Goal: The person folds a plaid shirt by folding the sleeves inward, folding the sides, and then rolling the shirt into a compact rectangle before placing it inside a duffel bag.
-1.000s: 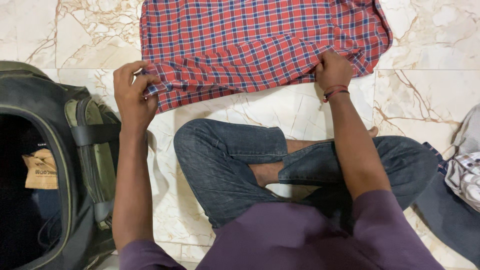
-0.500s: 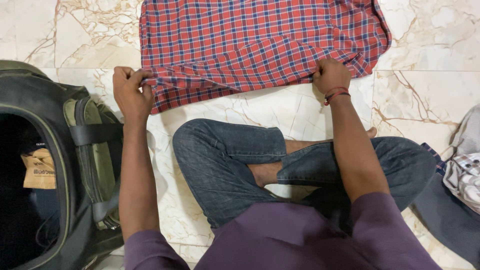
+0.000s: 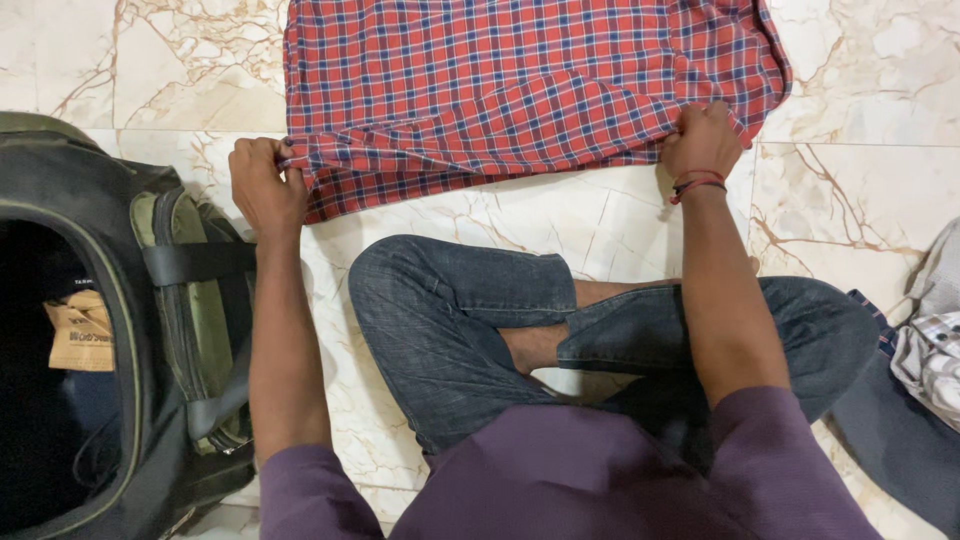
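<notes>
The shirt [image 3: 500, 90] lies on the floor [image 3: 860, 190] ahead of the crossed legs [image 3: 560, 330], gripped at its near edge by both hands, with the open bag [image 3: 110, 330] left and folded clothes [image 3: 925, 350] right.

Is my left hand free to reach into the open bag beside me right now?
Probably not yet. The left hand is pinching the plaid shirt edge. The open bag lies just beside that arm with nothing between, so letting go would leave the way free.
</notes>
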